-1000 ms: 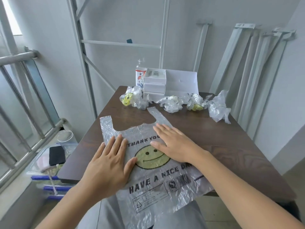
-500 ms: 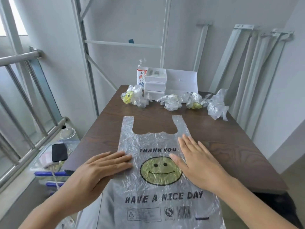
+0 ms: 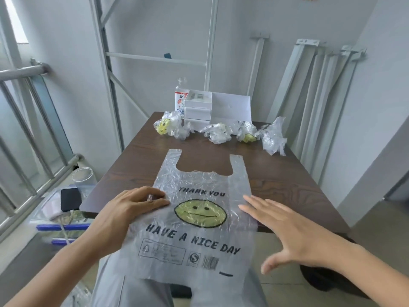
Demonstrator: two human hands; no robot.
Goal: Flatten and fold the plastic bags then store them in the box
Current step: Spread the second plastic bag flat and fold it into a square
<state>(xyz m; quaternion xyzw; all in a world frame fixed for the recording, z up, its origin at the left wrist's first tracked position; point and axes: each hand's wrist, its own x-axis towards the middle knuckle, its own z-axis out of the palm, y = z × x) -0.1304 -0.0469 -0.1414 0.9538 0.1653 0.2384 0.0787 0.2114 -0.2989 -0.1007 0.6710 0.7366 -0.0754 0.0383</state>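
Note:
A clear plastic bag [image 3: 199,235] printed with a yellow smiley lies flat on the brown table [image 3: 287,180]. Its handles point away from me and its bottom hangs over the near edge. My left hand [image 3: 130,211] pinches the bag's left edge between thumb and curled fingers. My right hand [image 3: 285,227] is spread with straight fingers, its fingertips at the bag's right edge. Several crumpled bags [image 3: 218,135] lie in a row at the far end. Behind them stands the white box [image 3: 198,108] with its lid [image 3: 231,107] raised.
A bottle [image 3: 180,99] stands left of the box. Metal rails [image 3: 321,103] lean on the wall at right. A railing [image 3: 33,138] runs along the left, with a clear bin holding a black item [image 3: 69,199] on the floor below it.
My left hand went from lying flat on the bag to pinching its left edge. My right hand slid off the smiley toward the bag's right edge.

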